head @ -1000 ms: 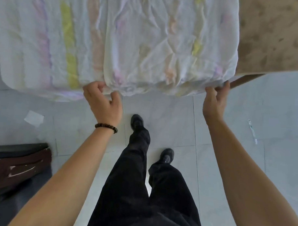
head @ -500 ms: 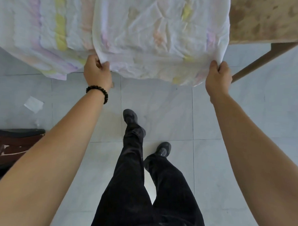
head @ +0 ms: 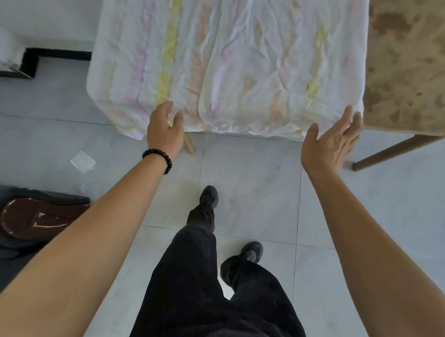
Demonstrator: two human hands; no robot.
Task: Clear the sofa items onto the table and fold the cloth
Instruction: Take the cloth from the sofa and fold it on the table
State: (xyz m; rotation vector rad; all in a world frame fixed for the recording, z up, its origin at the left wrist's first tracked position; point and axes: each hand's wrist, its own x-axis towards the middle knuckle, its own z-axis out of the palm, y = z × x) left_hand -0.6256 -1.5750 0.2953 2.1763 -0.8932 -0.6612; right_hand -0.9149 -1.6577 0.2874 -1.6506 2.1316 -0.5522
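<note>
The crumpled white cloth with pastel stripes (head: 245,68) lies spread on the mottled brown tabletop (head: 409,61), its near edge hanging over the table edge. The left hand (head: 164,133) rests on that edge with fingers relaxed. The right hand (head: 328,144) touches the cloth's near right corner with fingers straight, above grey tiled floor (head: 241,174).

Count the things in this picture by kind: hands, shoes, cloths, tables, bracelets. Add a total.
Hands: 2 (left hand, right hand)
Shoes: 2 (front shoe, rear shoe)
Cloth: 1
Table: 1
Bracelet: 1
Total: 7
</note>
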